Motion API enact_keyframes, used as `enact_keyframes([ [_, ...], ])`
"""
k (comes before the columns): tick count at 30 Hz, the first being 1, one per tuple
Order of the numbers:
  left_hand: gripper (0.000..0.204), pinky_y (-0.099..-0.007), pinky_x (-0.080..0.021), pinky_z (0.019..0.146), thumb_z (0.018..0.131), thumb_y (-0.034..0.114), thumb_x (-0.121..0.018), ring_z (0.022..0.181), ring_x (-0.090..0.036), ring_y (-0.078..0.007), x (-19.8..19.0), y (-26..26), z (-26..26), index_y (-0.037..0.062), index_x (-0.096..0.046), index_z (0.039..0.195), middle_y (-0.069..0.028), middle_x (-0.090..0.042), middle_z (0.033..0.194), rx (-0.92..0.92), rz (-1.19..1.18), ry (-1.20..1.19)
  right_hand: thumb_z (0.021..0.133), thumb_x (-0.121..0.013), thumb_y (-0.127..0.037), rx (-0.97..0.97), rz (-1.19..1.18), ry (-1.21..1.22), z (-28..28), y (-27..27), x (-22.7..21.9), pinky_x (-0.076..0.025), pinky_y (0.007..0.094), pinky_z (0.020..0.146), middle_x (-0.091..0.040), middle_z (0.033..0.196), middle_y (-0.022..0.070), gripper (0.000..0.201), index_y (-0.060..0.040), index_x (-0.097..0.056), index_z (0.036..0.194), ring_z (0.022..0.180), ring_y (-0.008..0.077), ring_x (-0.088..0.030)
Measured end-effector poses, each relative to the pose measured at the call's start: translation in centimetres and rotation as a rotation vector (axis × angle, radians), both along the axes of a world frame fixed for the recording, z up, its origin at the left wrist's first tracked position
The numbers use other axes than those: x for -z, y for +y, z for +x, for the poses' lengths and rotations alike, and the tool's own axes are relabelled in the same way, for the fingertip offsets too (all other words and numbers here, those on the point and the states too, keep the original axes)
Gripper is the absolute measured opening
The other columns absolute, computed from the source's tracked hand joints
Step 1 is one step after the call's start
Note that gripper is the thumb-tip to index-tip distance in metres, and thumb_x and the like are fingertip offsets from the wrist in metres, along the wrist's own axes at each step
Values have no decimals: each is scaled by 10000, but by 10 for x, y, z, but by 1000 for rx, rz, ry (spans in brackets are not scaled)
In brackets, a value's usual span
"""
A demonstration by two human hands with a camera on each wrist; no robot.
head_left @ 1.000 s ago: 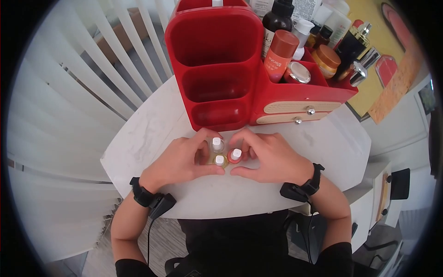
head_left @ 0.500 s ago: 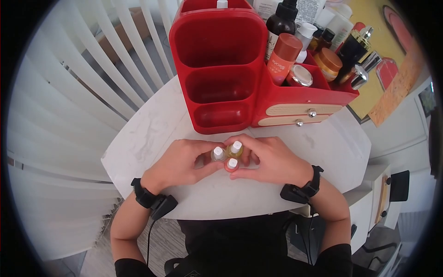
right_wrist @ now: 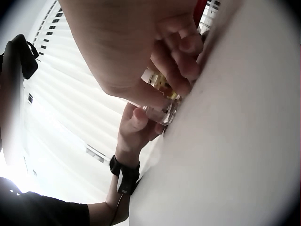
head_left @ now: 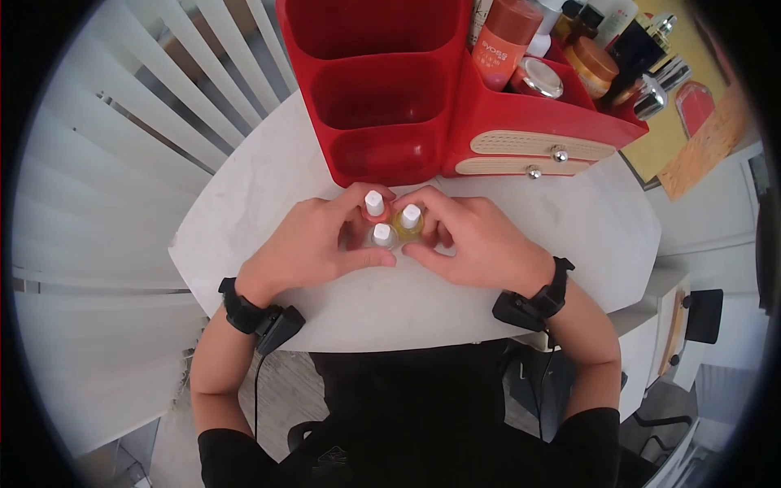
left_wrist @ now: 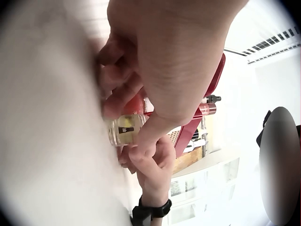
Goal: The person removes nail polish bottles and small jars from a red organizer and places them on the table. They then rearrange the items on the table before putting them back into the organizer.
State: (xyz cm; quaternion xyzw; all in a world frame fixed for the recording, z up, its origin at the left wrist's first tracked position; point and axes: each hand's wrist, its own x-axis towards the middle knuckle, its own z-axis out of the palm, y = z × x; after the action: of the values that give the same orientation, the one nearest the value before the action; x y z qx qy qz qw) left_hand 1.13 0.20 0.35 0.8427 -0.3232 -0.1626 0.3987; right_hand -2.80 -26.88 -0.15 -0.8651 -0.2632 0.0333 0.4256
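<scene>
Three small white-capped bottles stand close together on the table between the hands: a red one (head_left: 375, 210) at the back left, a yellow one (head_left: 410, 220) at the right, and a clear one (head_left: 382, 236) at the front. Curled fingers of the left hand (head_left: 309, 244) are round the red and clear bottles from the left. The right hand (head_left: 488, 244) curls round the yellow and clear ones from the right. In the left wrist view the red bottle (left_wrist: 135, 104) is partly hidden by fingers. The right wrist view shows the yellow bottle (right_wrist: 162, 85) between fingers and thumb.
Just behind the hands stands a red organizer (head_left: 455, 122) with open compartments and two drawers, holding several cosmetic bottles and jars. White vertical blinds (head_left: 106, 211) hang at the left. The white table's front edge (head_left: 399, 348) is close to the person's body.
The bottles have traded places: the red one went from the front to the back left, the clear one from the left to the front. The head view has shifted, and the organizer appears higher.
</scene>
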Motion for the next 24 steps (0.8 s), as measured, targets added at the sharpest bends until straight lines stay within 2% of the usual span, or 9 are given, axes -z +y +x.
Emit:
enact_keyframes([
  [2,664,-364,-557,717,877,422,-961,709,-723,-263,2,2,2,121,-641,1375,-67,-726,789,-31,22,-33,919,-879,-109,-23,-13,-1,4,-4,1,-557,332,665,-689,803,46,473,-98,-672,1344,688,207,-685],
  [4,603,-353,-550,701,877,435,-961,710,-733,-262,4,3,2,124,-645,1285,-69,-727,783,-66,39,-121,913,-885,-116,-62,-41,-154,7,-9,3,-556,326,666,-688,819,46,532,-103,-669,1399,702,205,-681],
  [7,537,-355,-552,695,883,415,-957,705,-735,-264,5,5,2,110,-696,1238,-82,-733,790,-137,5,-66,906,-896,-131,-67,-35,-62,5,-10,0,-557,329,667,-691,816,40,583,-104,-656,1437,702,206,-682],
  [14,419,-351,-576,706,938,243,-892,703,-738,-257,-1,-1,-4,54,-784,1297,-120,-785,878,-25,-9,-23,882,-941,-188,-81,21,142,4,-2,2,-543,340,655,-674,788,48,713,-117,-591,1500,667,204,-668],
  [16,453,-341,-589,712,935,182,-851,688,-733,-248,2,-2,-5,45,-775,1359,-132,-802,932,-14,-60,-147,888,-930,-352,-57,-93,120,8,-4,-3,-552,445,690,-714,783,103,663,-78,-563,1368,735,337,-737],
  [17,453,-341,-589,712,935,182,-851,688,-733,-248,1,-3,-5,45,-775,1359,-132,-802,932,-8,-58,-145,888,-930,-352,-52,-91,122,7,-3,-4,-552,445,690,-714,783,103,663,-78,-563,1368,735,337,-737],
  [19,472,-338,-596,717,912,190,-864,687,-732,-247,-2,-2,-5,38,-783,1351,-136,-809,965,-39,-29,-98,856,-979,-323,34,-170,44,6,0,-5,-512,339,624,-650,718,16,634,-149,-619,1348,619,198,-651],
  [23,513,-336,-598,722,903,195,-870,701,-738,-244,7,4,-1,39,-773,1382,-129,-804,953,-58,-58,-109,874,-960,-358,117,-248,-71,5,-3,4,-511,354,619,-650,706,8,577,-155,-615,1288,618,210,-663],
  [24,557,-339,-595,722,898,194,-874,693,-728,-243,3,6,0,43,-749,1419,-125,-800,941,-46,7,-84,875,-954,-364,126,-230,-148,7,-5,10,-514,366,617,-652,705,11,583,-155,-617,1303,620,220,-671],
])
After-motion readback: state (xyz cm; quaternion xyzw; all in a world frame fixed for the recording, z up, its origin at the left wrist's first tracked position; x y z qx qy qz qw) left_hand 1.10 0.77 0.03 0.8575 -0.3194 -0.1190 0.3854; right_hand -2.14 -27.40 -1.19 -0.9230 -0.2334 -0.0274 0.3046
